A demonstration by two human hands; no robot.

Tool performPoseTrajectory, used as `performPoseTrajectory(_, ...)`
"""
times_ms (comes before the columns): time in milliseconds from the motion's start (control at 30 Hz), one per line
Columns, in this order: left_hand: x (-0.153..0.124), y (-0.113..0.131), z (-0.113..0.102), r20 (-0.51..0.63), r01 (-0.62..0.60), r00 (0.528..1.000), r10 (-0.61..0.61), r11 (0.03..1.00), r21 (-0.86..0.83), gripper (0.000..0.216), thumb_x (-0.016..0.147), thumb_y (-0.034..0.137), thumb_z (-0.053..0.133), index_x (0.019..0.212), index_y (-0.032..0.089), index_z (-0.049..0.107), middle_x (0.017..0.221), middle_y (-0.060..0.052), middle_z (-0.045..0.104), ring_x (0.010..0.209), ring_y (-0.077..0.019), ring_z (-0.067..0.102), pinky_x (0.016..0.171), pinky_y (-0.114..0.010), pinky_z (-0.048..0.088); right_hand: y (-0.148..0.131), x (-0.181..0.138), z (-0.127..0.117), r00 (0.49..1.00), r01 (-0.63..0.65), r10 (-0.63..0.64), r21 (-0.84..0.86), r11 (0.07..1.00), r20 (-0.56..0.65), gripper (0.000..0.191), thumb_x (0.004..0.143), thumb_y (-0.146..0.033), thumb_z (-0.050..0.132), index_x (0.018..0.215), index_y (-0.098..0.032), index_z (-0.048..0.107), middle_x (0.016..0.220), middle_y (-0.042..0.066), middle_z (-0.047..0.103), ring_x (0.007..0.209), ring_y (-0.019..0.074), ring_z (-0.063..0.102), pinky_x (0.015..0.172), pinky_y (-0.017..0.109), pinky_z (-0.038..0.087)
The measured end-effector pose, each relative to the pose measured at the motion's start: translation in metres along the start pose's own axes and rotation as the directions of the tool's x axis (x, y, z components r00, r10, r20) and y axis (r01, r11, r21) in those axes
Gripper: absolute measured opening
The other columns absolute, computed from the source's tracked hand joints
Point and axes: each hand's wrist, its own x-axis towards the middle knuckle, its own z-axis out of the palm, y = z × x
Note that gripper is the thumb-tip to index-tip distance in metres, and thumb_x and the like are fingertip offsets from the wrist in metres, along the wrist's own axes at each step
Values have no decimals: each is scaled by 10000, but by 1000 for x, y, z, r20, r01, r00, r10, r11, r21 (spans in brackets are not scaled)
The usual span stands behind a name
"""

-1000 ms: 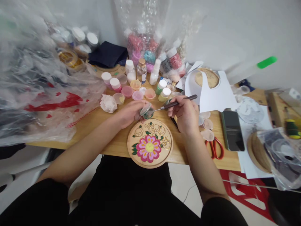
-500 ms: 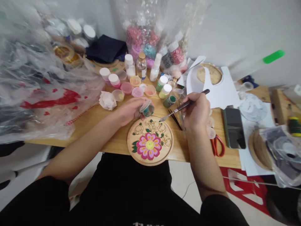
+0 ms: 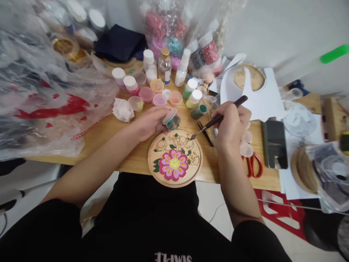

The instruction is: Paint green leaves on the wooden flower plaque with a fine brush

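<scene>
My left hand (image 3: 154,123) is closed around a small clear cup (image 3: 173,122) with green stuff inside and its lid hinged up, tilted above the far left rim of a round wooden plaque (image 3: 152,154). In my right hand (image 3: 231,122) is a palette knife (image 3: 215,120) with a dark handle, gripped like a pen. Its metal tip is over the plaque's upper right part, at or just above the gold outlines; I cannot tell if it touches. A pink flower (image 3: 173,164) with a yellow centre and dark green leaves decorates the plaque, which overhangs the table edge.
Behind the plaque stand small lidded cups (image 3: 159,99), an open dark green jar (image 3: 199,111) and several bottles (image 3: 165,65). Black tweezers (image 3: 205,134) lie right of the plaque. Red-handled scissors (image 3: 255,165) and a phone (image 3: 275,144) are farther right. Plastic bags (image 3: 49,98) cover the left side.
The knife tip has moved slightly right along the plaque's upper edge. My left hand has turned the cup a little, its opening now facing more toward me. The camera view has shifted slightly.
</scene>
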Motion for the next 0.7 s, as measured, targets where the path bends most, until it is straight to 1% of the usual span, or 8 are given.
performPoseTrajectory(167, 0, 0, 0, -12, 4, 1000, -4, 1000, 7, 183, 881, 158, 560, 723, 118, 642, 659, -14, 605, 505, -81, 549, 443, -174, 431, 1, -2, 1, 1000, -5, 5, 6, 1000, 25, 433, 909, -287, 506, 484, -208, 486, 439, -34, 399, 417, 85, 436, 407, 234, 340)
performPoseTrajectory(367, 0, 2, 4, -57, 35, 998, -33, 999, 27, 275, 910, 87, 451, 712, 117, 638, 626, -13, 583, 464, -81, 523, 400, -181, 414, 3, -4, 2, 999, -27, 27, 22, 999, 25, 427, 886, -276, 537, 467, -206, 493, 427, -37, 405, 412, 80, 417, 400, 233, 301)
performPoseTrajectory(500, 1, 0, 1, -18, 8, 1000, -7, 1000, 12, 201, 897, 138, 534, 733, 115, 648, 649, -13, 596, 491, -81, 545, 421, -172, 423, 4, -4, 2, 999, -28, 27, 12, 1000, 24, 419, 883, -223, 525, 465, -198, 503, 433, -38, 425, 401, 72, 404, 399, 236, 285)
performPoseTrajectory(600, 2, -2, -1, -5, 2, 1000, -2, 1000, 4, 172, 884, 160, 558, 747, 112, 649, 657, -11, 605, 498, -77, 550, 429, -165, 426, 2, -5, 3, 999, -26, 26, -20, 999, 25, 432, 894, -228, 516, 464, -196, 495, 440, -41, 437, 389, 64, 392, 397, 235, 285)
performPoseTrajectory(700, 3, -3, -2, 2, -3, 1000, 3, 1000, -1, 142, 871, 187, 596, 760, 113, 643, 668, -9, 608, 517, -77, 561, 436, -157, 431, -2, -5, 3, 998, -55, 57, -61, 997, 33, 422, 893, -240, 511, 473, -195, 503, 446, -43, 453, 385, 61, 390, 401, 234, 295)
